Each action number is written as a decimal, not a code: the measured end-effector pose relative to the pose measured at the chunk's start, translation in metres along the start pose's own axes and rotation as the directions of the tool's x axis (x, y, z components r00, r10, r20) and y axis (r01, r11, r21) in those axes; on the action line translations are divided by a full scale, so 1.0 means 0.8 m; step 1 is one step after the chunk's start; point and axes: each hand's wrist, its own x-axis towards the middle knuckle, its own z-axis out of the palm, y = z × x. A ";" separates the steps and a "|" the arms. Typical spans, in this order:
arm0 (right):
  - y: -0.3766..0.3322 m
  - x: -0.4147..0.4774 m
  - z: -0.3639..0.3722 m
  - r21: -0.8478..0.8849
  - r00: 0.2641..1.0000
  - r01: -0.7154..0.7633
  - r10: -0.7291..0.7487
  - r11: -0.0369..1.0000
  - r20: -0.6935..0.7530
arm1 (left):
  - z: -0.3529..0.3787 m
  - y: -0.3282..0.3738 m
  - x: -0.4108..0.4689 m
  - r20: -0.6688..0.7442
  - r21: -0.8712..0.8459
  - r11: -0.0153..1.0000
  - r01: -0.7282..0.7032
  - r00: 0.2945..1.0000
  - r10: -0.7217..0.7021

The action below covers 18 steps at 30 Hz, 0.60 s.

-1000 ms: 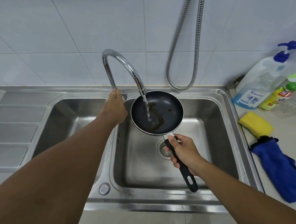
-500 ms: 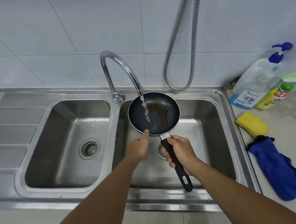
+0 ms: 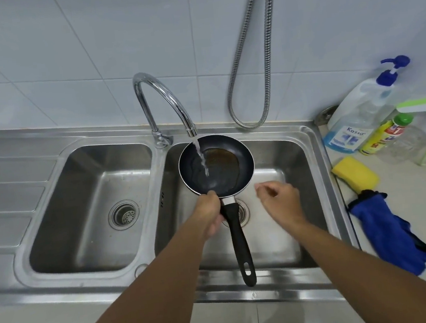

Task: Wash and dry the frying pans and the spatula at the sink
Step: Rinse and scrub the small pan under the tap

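A small black frying pan (image 3: 224, 176) with a brown greasy patch hangs over the right sink basin (image 3: 293, 158), under the running tap (image 3: 163, 100). Water streams into the pan. My left hand (image 3: 209, 214) grips the pan where its black handle meets the bowl. My right hand (image 3: 279, 201) hovers just right of the handle, off the pan, fingers loosely curled and holding nothing. No spatula or second pan is in sight.
The left basin (image 3: 53, 204) and a ribbed drainboard (image 3: 2, 196) lie to the left. On the counter at right sit a yellow sponge (image 3: 355, 174), a blue cloth (image 3: 390, 229), a pump soap bottle (image 3: 359, 117) and a yellow detergent bottle (image 3: 385, 135). A metal hose (image 3: 255, 78) hangs on the wall.
My left hand came off the tap base and took hold of the pan at its handle. My right hand let go of the handle and moved right.
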 end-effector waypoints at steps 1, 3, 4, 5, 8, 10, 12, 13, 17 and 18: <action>0.009 0.013 -0.018 -0.061 0.998 0.021 -0.025 0.998 -0.065 | -0.001 -0.001 0.000 -0.001 -0.003 1.000 0.007 1.000 -0.007; 0.031 0.042 -0.060 -0.224 0.980 0.044 -0.085 0.974 -0.177 | -0.002 -0.004 -0.005 0.005 -0.014 1.000 0.020 1.000 -0.020; 0.046 0.059 -0.082 -0.346 0.967 0.017 -0.103 0.938 -0.232 | -0.001 -0.007 -0.005 0.002 -0.022 0.999 0.026 1.000 -0.026; 0.064 0.076 -0.104 -0.470 0.958 -0.041 -0.100 0.882 -0.270 | -0.001 -0.009 -0.005 -0.005 -0.021 0.999 0.024 1.000 -0.024; 0.105 0.106 -0.159 -0.665 0.964 -0.207 0.033 0.718 -0.263 | -0.001 -0.017 -0.001 0.002 -0.015 1.000 0.021 1.000 -0.021; 0.128 0.117 -0.179 -0.735 0.971 -0.223 0.083 0.641 -0.222 | 0.000 -0.019 -0.001 0.024 -0.006 1.000 0.019 1.000 -0.019; 0.143 0.125 -0.184 -0.775 0.978 -0.203 0.084 0.598 -0.192 | -0.001 -0.019 -0.005 0.041 0.011 1.000 0.026 0.999 -0.026; 0.144 0.126 -0.184 -0.768 0.978 -0.201 0.081 0.609 -0.191 | -0.001 -0.018 -0.007 0.049 0.022 0.999 0.033 0.998 -0.034; 0.129 0.130 -0.193 -0.795 0.989 -0.124 0.014 0.594 -0.145 | -0.005 -0.018 -0.007 0.048 0.039 0.998 0.051 0.997 -0.053; 0.124 0.132 -0.195 -0.807 0.990 -0.082 -0.045 0.584 -0.133 | -0.007 -0.019 -0.006 0.050 0.038 0.998 0.052 0.997 -0.054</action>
